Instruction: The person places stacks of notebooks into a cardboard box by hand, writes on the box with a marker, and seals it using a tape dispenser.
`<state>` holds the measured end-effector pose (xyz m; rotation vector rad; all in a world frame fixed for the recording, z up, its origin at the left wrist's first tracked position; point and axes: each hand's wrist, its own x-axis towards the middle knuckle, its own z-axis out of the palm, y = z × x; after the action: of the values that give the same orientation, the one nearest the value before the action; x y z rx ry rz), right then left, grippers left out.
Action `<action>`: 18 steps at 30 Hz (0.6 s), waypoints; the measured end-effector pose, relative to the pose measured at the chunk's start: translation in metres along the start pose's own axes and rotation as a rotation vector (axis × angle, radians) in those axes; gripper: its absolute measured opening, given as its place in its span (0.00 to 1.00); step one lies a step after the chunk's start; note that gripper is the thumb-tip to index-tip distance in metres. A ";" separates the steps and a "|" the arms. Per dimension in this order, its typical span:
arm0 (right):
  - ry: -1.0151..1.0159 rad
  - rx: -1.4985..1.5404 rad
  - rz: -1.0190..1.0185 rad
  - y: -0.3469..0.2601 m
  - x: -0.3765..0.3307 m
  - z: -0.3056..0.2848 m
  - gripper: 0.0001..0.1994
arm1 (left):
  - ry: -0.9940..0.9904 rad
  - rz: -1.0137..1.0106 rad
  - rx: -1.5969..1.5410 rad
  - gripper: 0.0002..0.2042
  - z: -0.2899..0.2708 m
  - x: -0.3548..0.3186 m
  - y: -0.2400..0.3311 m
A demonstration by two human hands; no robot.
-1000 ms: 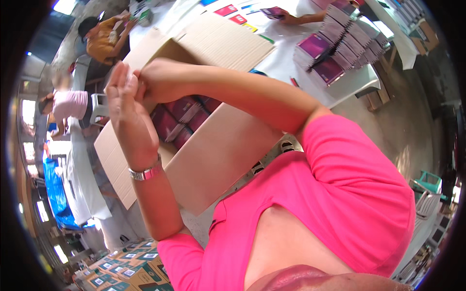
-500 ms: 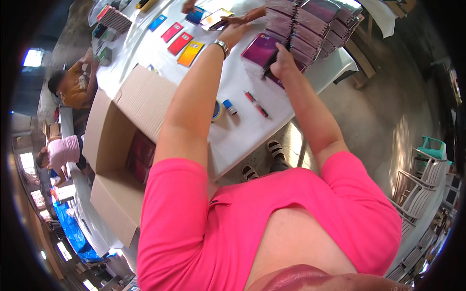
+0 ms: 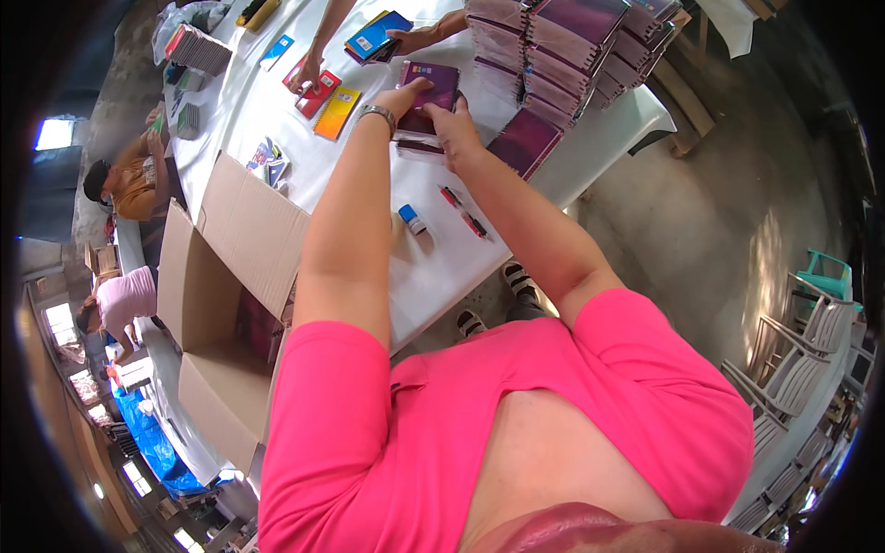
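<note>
Both my hands grip a small stack of purple spiral notebooks (image 3: 437,77) over the white table. My left hand (image 3: 403,98), with a watch at the wrist, holds its left side, thumb on the top cover. My right hand (image 3: 455,135) closes on the near right corner. Just right of that hand lies another purple notebook (image 3: 527,140), below tall piles of purple spiral notebooks (image 3: 567,41). Across the table, a co-worker's hand (image 3: 306,74) touches a red notebook (image 3: 319,95) beside a yellow notebook (image 3: 337,112). Another co-worker's hand (image 3: 419,39) holds blue notebooks (image 3: 378,35).
An open cardboard box (image 3: 195,286) with purple items inside stands at my left. A blue-capped glue stick (image 3: 412,219) and red-and-black pens (image 3: 464,212) lie on the table (image 3: 442,272). Stacked chairs (image 3: 797,369) stand far right; people work at the left.
My hands have come together, moving the purple notebooks left from beside the piles. A co-worker's hand has reached to the red notebooks, and the blue notebooks are now grouped together.
</note>
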<state>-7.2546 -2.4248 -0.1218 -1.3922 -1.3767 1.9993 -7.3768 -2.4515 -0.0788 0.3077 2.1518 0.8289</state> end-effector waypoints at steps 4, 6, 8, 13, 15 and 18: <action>0.094 -0.195 -0.291 -0.024 -0.063 -0.033 0.48 | -0.163 0.205 -0.184 0.30 -0.015 -0.045 0.014; 0.185 -0.260 -0.478 -0.015 -0.078 -0.064 0.48 | -0.347 0.282 -0.261 0.29 0.005 -0.062 0.016; 0.265 -0.316 -0.619 -0.001 -0.082 -0.095 0.48 | -0.500 0.257 -0.268 0.28 0.032 -0.072 0.017; 0.136 0.346 -0.203 0.044 -0.064 -0.147 0.41 | -0.514 0.192 -0.205 0.27 0.088 -0.031 -0.014; 0.262 0.428 -0.030 0.066 -0.046 -0.160 0.36 | -0.684 0.054 -0.457 0.25 0.089 -0.041 -0.005; -0.037 0.535 -0.317 0.073 -0.040 -0.126 0.33 | -0.754 0.009 -0.527 0.23 0.090 -0.054 -0.002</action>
<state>-7.1113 -2.4231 -0.1694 -0.8461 -0.9034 1.9803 -7.2734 -2.4365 -0.0910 0.2919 1.1901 1.0412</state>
